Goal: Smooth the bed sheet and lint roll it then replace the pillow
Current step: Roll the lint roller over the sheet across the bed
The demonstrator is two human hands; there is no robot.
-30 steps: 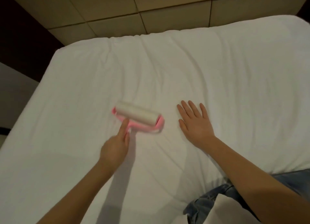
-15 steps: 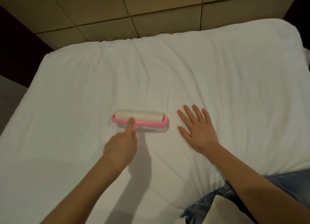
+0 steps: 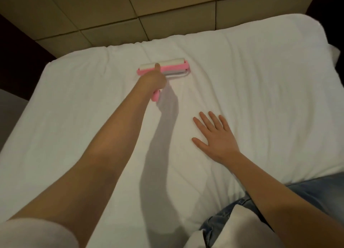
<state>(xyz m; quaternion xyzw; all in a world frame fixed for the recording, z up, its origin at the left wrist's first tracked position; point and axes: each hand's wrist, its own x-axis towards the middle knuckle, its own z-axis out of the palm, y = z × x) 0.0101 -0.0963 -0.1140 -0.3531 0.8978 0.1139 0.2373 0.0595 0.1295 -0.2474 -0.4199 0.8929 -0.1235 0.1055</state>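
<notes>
L hand (image 3: 153, 79) grips the pink lint roller (image 3: 164, 69), forefinger along its frame, roller on the white sheet (image 3: 260, 91) near the bed's far edge. R hand (image 3: 216, 139) lies flat, fingers spread, well apart. Padded wall panels (image 3: 167, 8) behind; jeans (image 3: 316, 190) at the near edge.

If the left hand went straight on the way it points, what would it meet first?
The left hand, gripping the roller, points across a short strip of bare sheet toward the headboard; that panelled wall is likely first, though depth is unclear.
</notes>
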